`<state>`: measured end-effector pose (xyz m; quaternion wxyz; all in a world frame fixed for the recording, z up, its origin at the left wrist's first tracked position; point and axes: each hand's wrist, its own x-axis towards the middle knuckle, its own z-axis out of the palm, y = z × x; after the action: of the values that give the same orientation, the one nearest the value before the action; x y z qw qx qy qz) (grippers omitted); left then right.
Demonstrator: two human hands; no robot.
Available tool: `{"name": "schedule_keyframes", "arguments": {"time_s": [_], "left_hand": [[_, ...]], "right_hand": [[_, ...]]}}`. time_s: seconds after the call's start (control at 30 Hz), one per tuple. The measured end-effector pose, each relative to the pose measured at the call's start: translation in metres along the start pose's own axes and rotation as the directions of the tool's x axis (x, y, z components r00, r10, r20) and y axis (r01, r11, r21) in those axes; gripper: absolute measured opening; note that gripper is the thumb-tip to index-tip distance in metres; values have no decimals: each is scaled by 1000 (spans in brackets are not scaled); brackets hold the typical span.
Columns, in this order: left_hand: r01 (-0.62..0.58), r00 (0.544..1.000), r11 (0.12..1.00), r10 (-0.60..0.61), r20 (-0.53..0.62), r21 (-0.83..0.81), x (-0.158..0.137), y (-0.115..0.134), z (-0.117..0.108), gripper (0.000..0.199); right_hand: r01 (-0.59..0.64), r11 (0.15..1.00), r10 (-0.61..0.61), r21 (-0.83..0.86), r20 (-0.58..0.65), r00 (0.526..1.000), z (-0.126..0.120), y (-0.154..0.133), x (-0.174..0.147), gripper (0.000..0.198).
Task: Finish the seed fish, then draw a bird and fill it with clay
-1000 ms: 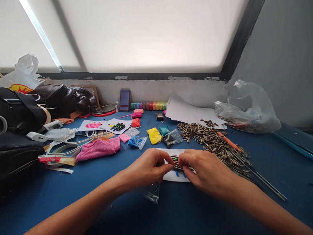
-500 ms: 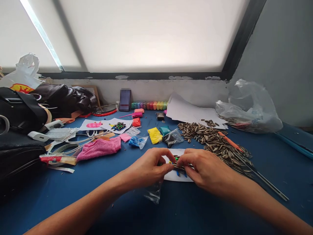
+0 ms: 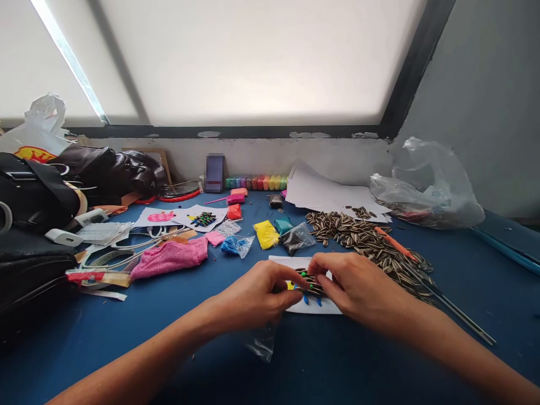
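A small white paper (image 3: 278, 261) lies on the blue table in front of me. On it sits a figure of striped sunflower seeds (image 3: 314, 279) with green dots of clay, a yellow clay part (image 3: 290, 286) at its left and blue clay pieces (image 3: 312, 301) below. My left hand (image 3: 259, 292) reaches in from the left, index finger stretched onto the seeds, thumb apart below it. From the right, my right hand (image 3: 354, 284) has its thumb and index finger closed together over the figure's right part; what they pinch is hidden. Under my left hand lies a clear plastic bag (image 3: 262, 342).
A heap of sunflower seeds (image 3: 350, 233), an orange-handled tool (image 3: 396, 243) and metal tweezers (image 3: 459, 315) lie right. Clay packets, including a yellow packet (image 3: 266, 234), lie ahead. A pink cloth (image 3: 171, 259) and bags (image 3: 34, 197) stand left; white sheets (image 3: 320, 188) lie behind.
My left thumb and index finger have spread apart, the index reaching further over the seeds. My right hand has shifted slightly right, showing more of the green dots.
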<state>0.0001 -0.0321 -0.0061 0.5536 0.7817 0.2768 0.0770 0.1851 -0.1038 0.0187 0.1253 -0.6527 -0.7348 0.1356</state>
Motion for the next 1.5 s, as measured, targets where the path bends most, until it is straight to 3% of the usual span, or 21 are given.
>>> {"name": "schedule_keyframes", "arguments": {"time_s": [0.17, 0.27, 0.33, 0.47, 0.6, 0.73, 0.97, 1.1, 1.27, 1.5], "left_hand": [[-41, 992, 972, 11, -127, -232, 4, -1, -3, 42], [-79, 987, 886, 6, -160, -457, 4, -2, -5, 40], [-118, 985, 846, 32, -171, -520, 4, -2, -5, 42], [-193, 970, 837, 85, -228, -513, 4, -4, -3, 46], [-240, 956, 814, 103, -275, -529, 5, -6, -3, 46], [-246, 952, 823, 105, -289, -511, 6, -5, -2, 45], [-207, 959, 894, 106, -262, -398, 5, -3, 4, 41], [-198, 960, 913, 107, -259, -357, 3, 0, 6, 40], [-164, 976, 887, 80, -204, -432, 0, 4, 9, 43], [-192, 975, 817, 95, -200, -544, 3, 3, 3, 47]], "right_hand": [[-29, 996, 34, 83, -64, 997, -10, -4, -1, 21], [-35, 987, 40, 157, -25, 999, -15, -3, -3, 25], [-44, 976, 36, 215, 40, 999, -19, -2, -5, 30], [-68, 930, 2, 361, 181, 983, -24, -3, -8, 28], [-122, 857, 1, 500, 235, 972, -25, -9, -8, 22], [-178, 747, 37, 641, 227, 973, -21, -13, -5, 15], [-186, 696, 28, 693, 233, 972, -16, -13, -9, 15], [-133, 631, 6, 764, 167, 986, -10, -12, -14, 12], [-95, 584, 25, 806, 99, 995, 0, -8, -16, 8], [-169, 602, 147, 780, 100, 984, -1, 6, -11, 11]]}}
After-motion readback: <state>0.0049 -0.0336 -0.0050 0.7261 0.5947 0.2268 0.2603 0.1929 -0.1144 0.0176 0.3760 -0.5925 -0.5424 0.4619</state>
